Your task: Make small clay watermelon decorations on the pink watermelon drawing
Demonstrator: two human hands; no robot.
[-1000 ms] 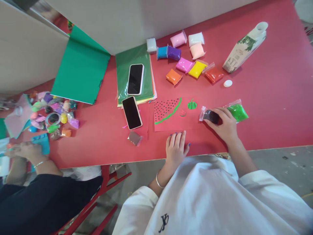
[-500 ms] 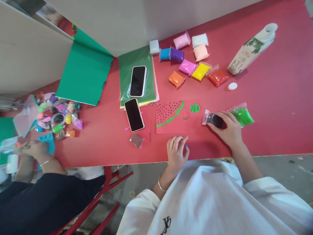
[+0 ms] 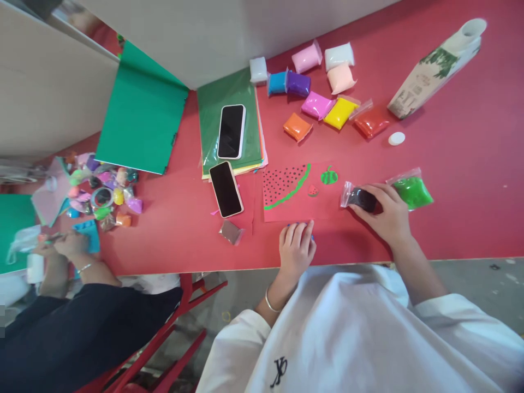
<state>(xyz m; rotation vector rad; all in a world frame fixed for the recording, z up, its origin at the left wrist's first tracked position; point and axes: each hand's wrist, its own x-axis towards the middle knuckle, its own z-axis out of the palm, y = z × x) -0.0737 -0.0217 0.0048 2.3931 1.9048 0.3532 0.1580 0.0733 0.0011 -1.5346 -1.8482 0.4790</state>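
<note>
My right hand grips a small clear packet of black clay between thumb and fingers, close to the table. Just beyond those fingers lies a zip bag of green clay. Loosely bent, with nothing in its fingers, my left hand rests at the near edge of a red sheet. On this sheet are a big watermelon slice with dark dots and a green rind, a tiny slice and a striped green melon.
Several clay packets, including an orange one, lie farther back. A tall carton stands right, near a white cap. Two phones, green sheets and a brown packet lie left. A co-worker's hands are at far left.
The view has shifted slightly. My left hand's fingers have drawn closer together at the sheet's edge. My right hand keeps its hold on the black clay packet.
</note>
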